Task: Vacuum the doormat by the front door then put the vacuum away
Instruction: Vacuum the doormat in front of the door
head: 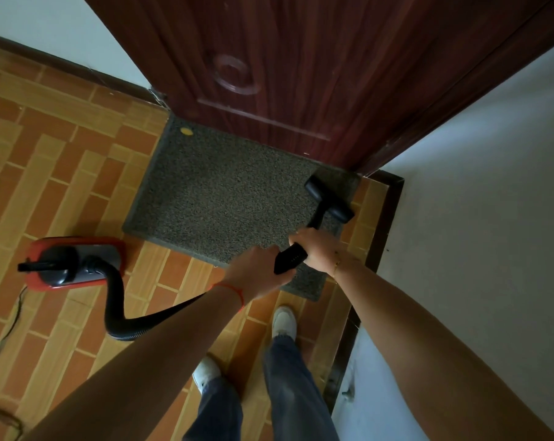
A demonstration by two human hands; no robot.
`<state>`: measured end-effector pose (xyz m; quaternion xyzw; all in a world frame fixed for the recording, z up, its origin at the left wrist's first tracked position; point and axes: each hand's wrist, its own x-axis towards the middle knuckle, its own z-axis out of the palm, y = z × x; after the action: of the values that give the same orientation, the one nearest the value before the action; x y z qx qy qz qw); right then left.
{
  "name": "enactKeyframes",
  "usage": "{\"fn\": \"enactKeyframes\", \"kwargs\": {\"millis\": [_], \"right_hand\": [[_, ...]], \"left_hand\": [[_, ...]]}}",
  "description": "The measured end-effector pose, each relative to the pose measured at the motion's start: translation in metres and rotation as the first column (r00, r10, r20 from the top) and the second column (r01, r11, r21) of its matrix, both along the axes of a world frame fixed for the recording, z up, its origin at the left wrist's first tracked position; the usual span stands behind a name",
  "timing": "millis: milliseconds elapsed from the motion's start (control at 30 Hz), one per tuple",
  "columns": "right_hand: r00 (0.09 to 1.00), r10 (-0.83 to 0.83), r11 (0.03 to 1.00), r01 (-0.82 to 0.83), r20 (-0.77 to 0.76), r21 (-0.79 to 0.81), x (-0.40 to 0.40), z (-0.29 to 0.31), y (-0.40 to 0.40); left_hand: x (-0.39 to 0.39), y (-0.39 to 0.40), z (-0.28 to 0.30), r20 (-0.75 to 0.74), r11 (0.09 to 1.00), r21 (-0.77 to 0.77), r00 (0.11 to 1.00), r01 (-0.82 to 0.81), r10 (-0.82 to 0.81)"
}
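A grey speckled doormat (218, 198) lies on the tiled floor against the dark red front door (301, 58). A small yellow scrap (186, 131) sits on the mat's far left corner. The black vacuum nozzle head (329, 198) rests on the mat's far right corner. My right hand (317, 249) grips the black vacuum wand (290, 259) just behind the nozzle. My left hand (256, 272) holds the wand's rear end. The black hose (116, 297) curves back to the red and black vacuum body (75, 262), which stands on the floor left of the mat.
A white wall (476, 218) with a dark skirting board (387, 218) runs close along the right side. The vacuum's power cord (11, 326) trails over the orange tiles at the left. My feet in white shoes (283, 321) stand just behind the mat.
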<state>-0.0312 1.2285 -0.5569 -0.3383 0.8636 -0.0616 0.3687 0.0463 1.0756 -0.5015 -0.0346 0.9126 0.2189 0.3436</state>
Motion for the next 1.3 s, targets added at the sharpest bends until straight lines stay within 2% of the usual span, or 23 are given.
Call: {"fn": "enactKeyframes", "kwargs": {"millis": [267,633,833,1067,1200,1300], "right_hand": [[0.998,-0.021,0.999,0.023,0.057,-0.045,0.053,0.016,-0.033],[0.986,-0.118,0.987,0.13,0.119,-0.096,0.162,0.03,-0.125],[0.977,-0.174,0.976,0.188,0.127,-0.109,0.195,0.055,-0.176],[0.944,-0.275,0.934,0.308,0.184,-0.182,0.204,0.119,-0.225],[0.938,-0.31,0.917,0.338,0.156,-0.211,0.203,0.161,-0.257],[0.925,-0.348,0.898,0.375,0.152,-0.228,0.202,0.188,-0.281]], "left_hand": [[0.048,-0.036,0.02,0.016,1.0,0.018,1.0,0.026,-0.026],[0.145,-0.129,0.049,0.1,0.998,-0.015,0.993,0.064,-0.062],[0.171,-0.181,0.08,0.096,0.992,-0.045,0.989,0.12,-0.116],[0.173,-0.251,0.157,-0.074,0.935,-0.24,0.956,0.261,-0.286],[0.179,-0.293,0.197,-0.206,0.912,-0.334,0.926,0.237,-0.316],[0.185,-0.325,0.217,-0.294,0.921,-0.352,0.915,0.167,-0.278]]}}
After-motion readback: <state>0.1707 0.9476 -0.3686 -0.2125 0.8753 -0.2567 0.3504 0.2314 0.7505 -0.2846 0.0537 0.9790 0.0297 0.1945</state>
